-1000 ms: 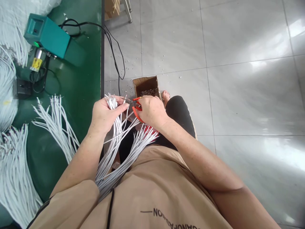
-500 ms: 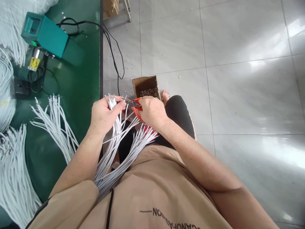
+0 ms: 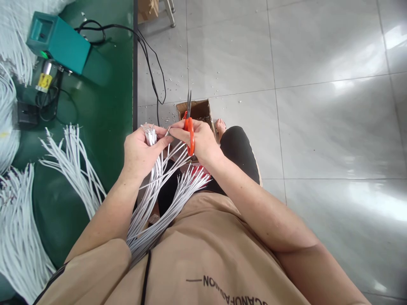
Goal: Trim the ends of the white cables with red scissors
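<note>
Right hand (image 3: 200,142) fingertips pinched on a single white wire end just beside the left thumb, with the orange-handled snips (image 3: 190,127) still hooked in the same grip but now swung up, blades pointing away toward the far side instead of lying across at the wire tips like half a second ago. So looks like the snipping bit has paused and one strand is getting picked out or checked by hand, going by that flip. Left hand (image 3: 141,150) closed round the top of the bundle of white wires (image 3: 152,199), thumb pressed over the trimmed ends, pretty much where it was a second back. Bundle fanning down from that fist across the lap toward the near edge, loose ends with red tips (image 3: 197,171) poking out right under the right wrist. Small cardboard box (image 3: 199,111) on the floor just beyond the hands, dark scraps inside, partly hidden by the snips. Off to the left, green table (image 3: 104,106) with more piles of white wires (image 3: 74,163), plus a teal machine (image 3: 57,42) at the far left with black cables trailing off the edge. Grey tiled floor (image 3: 302,127) everywhere to the right, little offcuts scattered near the box.
</note>
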The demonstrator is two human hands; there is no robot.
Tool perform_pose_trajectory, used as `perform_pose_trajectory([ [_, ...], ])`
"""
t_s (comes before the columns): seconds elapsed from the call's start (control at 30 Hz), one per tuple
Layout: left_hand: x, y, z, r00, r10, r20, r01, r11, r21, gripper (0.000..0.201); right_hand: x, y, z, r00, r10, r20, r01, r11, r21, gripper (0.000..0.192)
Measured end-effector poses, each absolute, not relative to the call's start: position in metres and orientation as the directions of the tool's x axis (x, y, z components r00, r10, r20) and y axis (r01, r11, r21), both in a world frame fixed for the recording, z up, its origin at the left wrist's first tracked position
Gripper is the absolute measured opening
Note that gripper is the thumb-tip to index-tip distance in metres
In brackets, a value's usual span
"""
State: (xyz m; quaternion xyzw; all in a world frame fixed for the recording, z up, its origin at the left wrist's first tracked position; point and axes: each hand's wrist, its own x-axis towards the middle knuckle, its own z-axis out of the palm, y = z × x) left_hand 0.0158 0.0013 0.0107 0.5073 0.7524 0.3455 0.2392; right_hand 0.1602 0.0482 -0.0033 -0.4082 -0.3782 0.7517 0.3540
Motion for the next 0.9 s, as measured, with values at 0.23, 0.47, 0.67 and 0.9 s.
perform_pose_trajectory([
  [0.23,0.021,-0.001,0.011,-0.364,0.929,0.072,0.629,0.188,0.754,0.020,0.148,0.039,-0.012,-0.395,0.832,-0.389,-0.416,-0.540,-0.732,0.023],
  [0.47,0.017,-0.001,0.005,-0.380,0.923,0.066,0.618,0.200,0.760,0.017,0.145,0.037,-0.013,-0.388,0.832,-0.396,-0.482,-0.549,-0.682,0.025],
  [0.67,0.008,0.003,-0.014,-0.382,0.924,0.007,0.381,0.150,0.912,0.015,0.141,0.037,-0.013,-0.385,0.824,-0.415,-0.549,-0.566,-0.615,0.026],
  [0.9,0.006,0.006,-0.012,-0.369,0.929,0.034,0.344,0.103,0.933,0.009,0.131,0.033,-0.010,-0.407,0.764,-0.500,-0.599,-0.637,-0.486,0.033],
])
